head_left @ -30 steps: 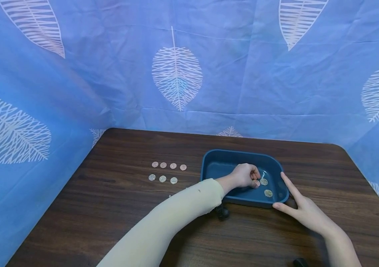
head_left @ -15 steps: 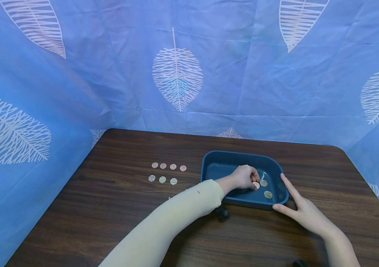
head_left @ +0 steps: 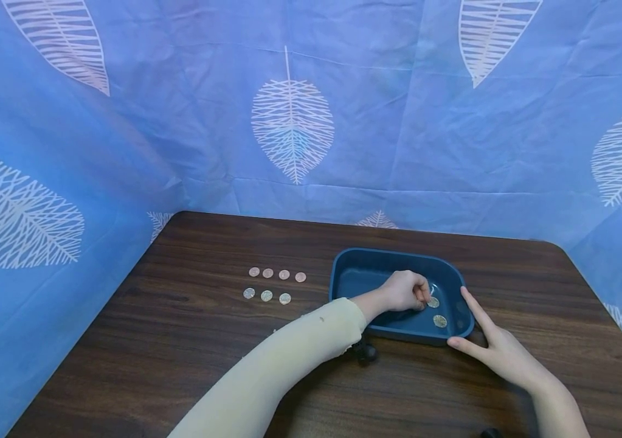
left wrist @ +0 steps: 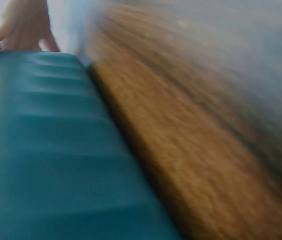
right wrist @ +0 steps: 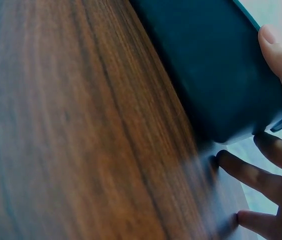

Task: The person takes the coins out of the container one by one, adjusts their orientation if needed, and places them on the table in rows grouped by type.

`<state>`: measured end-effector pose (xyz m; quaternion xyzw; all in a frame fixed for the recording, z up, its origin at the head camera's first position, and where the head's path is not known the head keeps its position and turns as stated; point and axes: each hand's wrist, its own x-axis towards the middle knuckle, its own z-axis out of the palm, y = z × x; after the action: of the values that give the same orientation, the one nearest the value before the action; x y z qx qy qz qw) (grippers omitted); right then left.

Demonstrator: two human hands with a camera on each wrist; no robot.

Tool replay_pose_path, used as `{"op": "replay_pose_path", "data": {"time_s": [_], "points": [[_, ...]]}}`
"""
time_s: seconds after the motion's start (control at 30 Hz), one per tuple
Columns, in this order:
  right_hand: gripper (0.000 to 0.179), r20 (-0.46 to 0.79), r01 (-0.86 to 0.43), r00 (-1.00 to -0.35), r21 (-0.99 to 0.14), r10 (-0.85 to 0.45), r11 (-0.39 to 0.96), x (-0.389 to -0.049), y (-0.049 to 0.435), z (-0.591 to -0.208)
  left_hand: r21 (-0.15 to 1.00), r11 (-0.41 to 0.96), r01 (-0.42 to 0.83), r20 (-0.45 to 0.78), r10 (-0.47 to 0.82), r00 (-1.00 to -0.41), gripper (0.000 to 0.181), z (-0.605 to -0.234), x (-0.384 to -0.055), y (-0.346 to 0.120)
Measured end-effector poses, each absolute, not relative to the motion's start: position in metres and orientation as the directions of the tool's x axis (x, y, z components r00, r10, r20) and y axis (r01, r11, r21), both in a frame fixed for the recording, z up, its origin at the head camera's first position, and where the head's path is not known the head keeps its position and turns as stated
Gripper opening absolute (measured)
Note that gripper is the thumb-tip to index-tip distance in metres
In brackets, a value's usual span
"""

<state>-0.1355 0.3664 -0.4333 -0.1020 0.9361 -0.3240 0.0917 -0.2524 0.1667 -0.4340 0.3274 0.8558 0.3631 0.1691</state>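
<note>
The left hand (head_left: 402, 292) reaches into a dark blue tray (head_left: 398, 252), its fingers curled and thumb and fingertips together near the floor of the tray. The copper coin at its fingertips is now covered by the fingers. Two pale gold coins lie in the tray: one coin (head_left: 433, 302) right beside the fingertips, another coin (head_left: 439, 321) nearer the front wall. At the tray's right end the right hand (head_left: 502, 350) rests spread, thumb and forefinger against the rim. Up close, the right wrist view shows its thumb on the rim and straight fingers (right wrist: 251, 176) apart.
Left of the tray, several copper coins (head_left: 284, 275) form a row on the dark wooden table (head_left: 190, 353), with three silvery coins (head_left: 267, 295) in a row before them. The sleeved left forearm crosses the table. A black device (head_left: 365, 353) hangs below the left wrist. Blue leaf-patterned cloth (head_left: 343, 121) stands behind.
The left fingers have closed over the copper coin, which showed at the fingertips earlier and is now out of sight. The right hand and the tray keep their places.
</note>
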Motion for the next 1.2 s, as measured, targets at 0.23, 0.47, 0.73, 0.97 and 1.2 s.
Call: {"op": "replay_pose_path", "data": {"time_s": [0.23, 0.47, 0.73, 0.97, 1.2], "points": [[0.092, -0.097, -0.138, -0.962, -0.631, -0.254, 0.763, -0.135, 0.366, -0.434, 0.822, 0.429, 0.373, 0.004, 0.652, -0.758, 0.006, -0.427, -0.252, 0.163], [0.092, -0.105, -0.127, -0.962, -0.646, -0.253, 0.753, -0.135, 0.364, -0.434, 0.926, 0.257, 0.276, 0.060, 0.622, -0.781, 0.009, -0.409, -0.252, 0.144], [0.092, -0.102, -0.127, -0.964, -0.641, -0.247, 0.757, -0.135, 0.366, -0.432, 0.932, 0.183, 0.314, 0.138, 0.620, -0.772, 0.016, -0.372, -0.268, 0.069], [0.093, -0.097, -0.131, -0.964, -0.632, -0.246, 0.764, -0.134, 0.365, -0.431, 0.936, 0.207, 0.286, 0.152, 0.496, -0.855, 0.012, -0.368, -0.281, 0.003], [0.092, -0.099, -0.130, -0.965, -0.630, -0.245, 0.766, -0.135, 0.365, -0.433, 0.922, 0.300, 0.245, 0.078, 0.478, -0.875, 0.019, -0.394, -0.284, -0.031]]}}
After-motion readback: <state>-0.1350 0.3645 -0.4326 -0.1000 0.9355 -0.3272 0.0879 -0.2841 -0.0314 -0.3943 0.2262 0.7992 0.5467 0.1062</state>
